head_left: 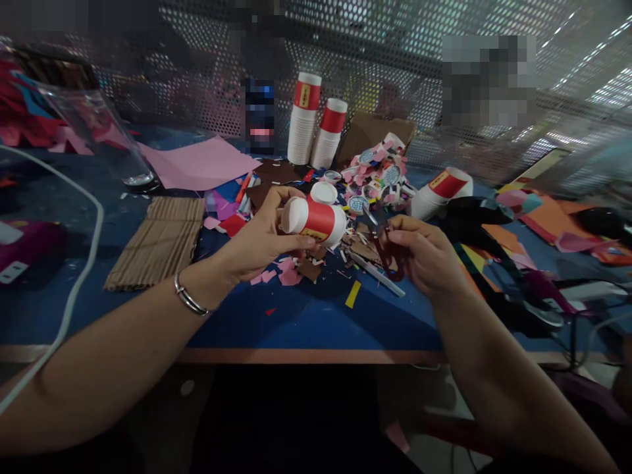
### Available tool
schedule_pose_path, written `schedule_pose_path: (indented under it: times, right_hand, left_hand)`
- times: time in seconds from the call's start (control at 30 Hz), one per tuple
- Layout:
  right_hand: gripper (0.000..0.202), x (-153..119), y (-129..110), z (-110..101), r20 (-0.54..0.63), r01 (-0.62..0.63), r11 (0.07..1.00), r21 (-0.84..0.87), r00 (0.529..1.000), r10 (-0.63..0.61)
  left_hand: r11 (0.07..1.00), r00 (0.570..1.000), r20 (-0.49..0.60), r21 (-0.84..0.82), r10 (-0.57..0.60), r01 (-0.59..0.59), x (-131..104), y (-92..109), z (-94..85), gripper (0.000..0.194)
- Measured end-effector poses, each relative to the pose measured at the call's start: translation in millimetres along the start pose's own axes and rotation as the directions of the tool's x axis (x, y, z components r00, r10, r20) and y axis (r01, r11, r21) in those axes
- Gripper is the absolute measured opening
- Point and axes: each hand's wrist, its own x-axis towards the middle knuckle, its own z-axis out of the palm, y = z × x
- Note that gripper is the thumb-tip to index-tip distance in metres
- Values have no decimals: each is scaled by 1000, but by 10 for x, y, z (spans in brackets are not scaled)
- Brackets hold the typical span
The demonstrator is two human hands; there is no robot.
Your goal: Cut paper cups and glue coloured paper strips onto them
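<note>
My left hand point(271, 230) is wrapped round a white paper cup point(320, 220) with a red band and a gold label, which lies on its side in the air above the blue table point(306, 326). A round white piece point(324, 193) shows just behind the cup's upper side. To the right, my right hand point(417, 250) grips dark-handled scissors point(382, 243), their blades pointing up and left towards the cup without touching it. Paper and cardboard scraps point(291, 270) lie beneath both hands.
Stacked cups point(302, 135) stand at the back beside a pile of decorated pieces point(382, 171). Corrugated cardboard point(160, 240), pink paper point(202, 161) and a clear jar point(118, 151) are at left. More cups point(442, 191) and a black tool point(503, 289) lie at right.
</note>
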Motion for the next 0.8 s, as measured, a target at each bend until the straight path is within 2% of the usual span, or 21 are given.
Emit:
schedule_pose_path:
  times: [0.13,0.23,0.37,0.47,0.7,0.8]
  right_hand:
    - [11,54,-69,163,20,-49,991,126,999,46]
    - [11,92,-96,280,45,-63,985,160,997,56]
    - [16,113,-41,399,39,-68,986,152,997,63]
    - [24,102,16,445,14,-20,989,149,1000,18]
    - [35,64,58,453,-24,120,975,187,993,-117]
    - [40,49,90,421,-34,165,974,157,986,-161]
  left_hand:
    - [998,998,15,-33,-57,57,-18,23,62,53]
    - [1000,1000,0,-12,-14,14,-22,-4,109,42]
    - [983,996,-35,170,77,-70,-39,-78,145,52]
    - [962,996,-25,261,88,-79,-57,-128,149,61]
    - [939,982,1,294,187,-179,-81,-196,175,59]
    - [967,992,-9,226,123,-118,-89,-196,234,60]
